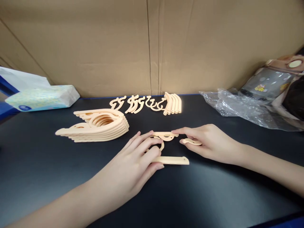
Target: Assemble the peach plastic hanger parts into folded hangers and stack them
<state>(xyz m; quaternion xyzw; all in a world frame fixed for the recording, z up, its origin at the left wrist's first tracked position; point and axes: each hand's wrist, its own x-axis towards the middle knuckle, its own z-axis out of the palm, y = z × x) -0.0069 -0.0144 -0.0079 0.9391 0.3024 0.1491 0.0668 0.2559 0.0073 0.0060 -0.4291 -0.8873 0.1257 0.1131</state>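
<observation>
Flat on the dark tabletop, a cream plastic folding hanger (pixel 171 160) lies with its two arms side by side, tips pointing right. My left hand (pixel 142 158) is closed over its left end, thumb on the near arm and fingers on the far arm, hiding the joint. A small curved cream piece (pixel 193 142), which looks like a hanger hook, is held in the curled fingers of my right hand (pixel 211 142). The right index finger reaches left and touches the tip of the far arm (pixel 166 135). Part of the curved middle piece (pixel 161 145) shows between the arms.
A stack of folded cream hangers (pixel 99 129) lies left of my hands. Along the back are loose hooks (pixel 135 104) and a row of hanger arms (pixel 173 104). A tissue pack (pixel 45 97) stands far left; clear plastic wrap (pixel 228 106) and a bottle (pixel 266 82) are right.
</observation>
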